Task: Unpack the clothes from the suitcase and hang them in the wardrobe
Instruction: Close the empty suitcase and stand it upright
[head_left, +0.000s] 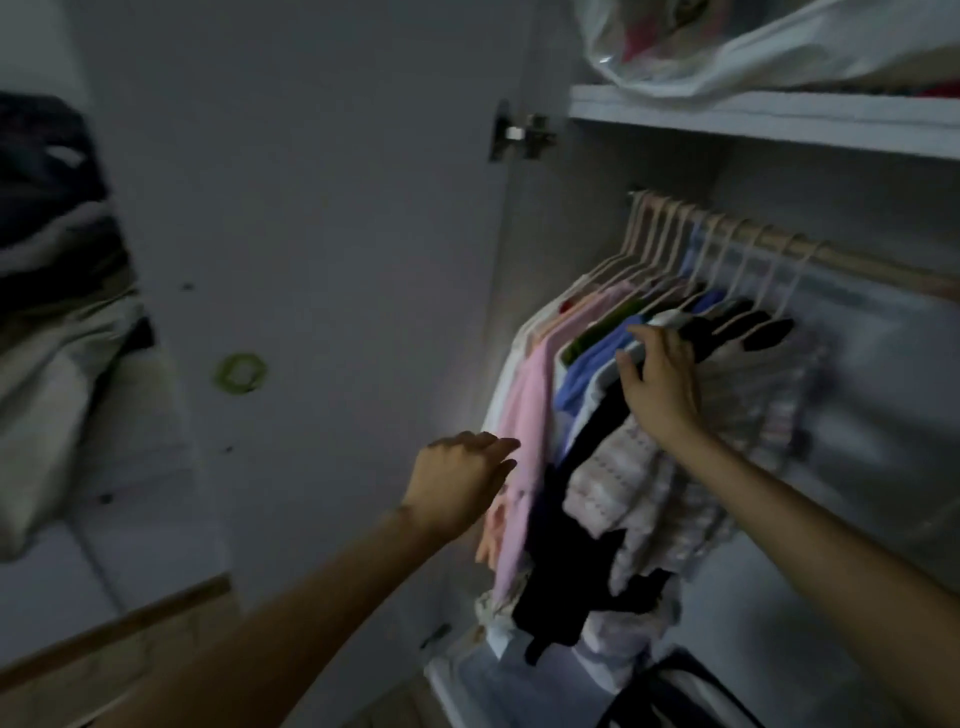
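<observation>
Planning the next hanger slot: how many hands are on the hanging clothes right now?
2. The left hand rests against the pink garment at the rail's left end. The right hand grips the clothes' shoulders mid-rail, beside the black garment.
</observation>
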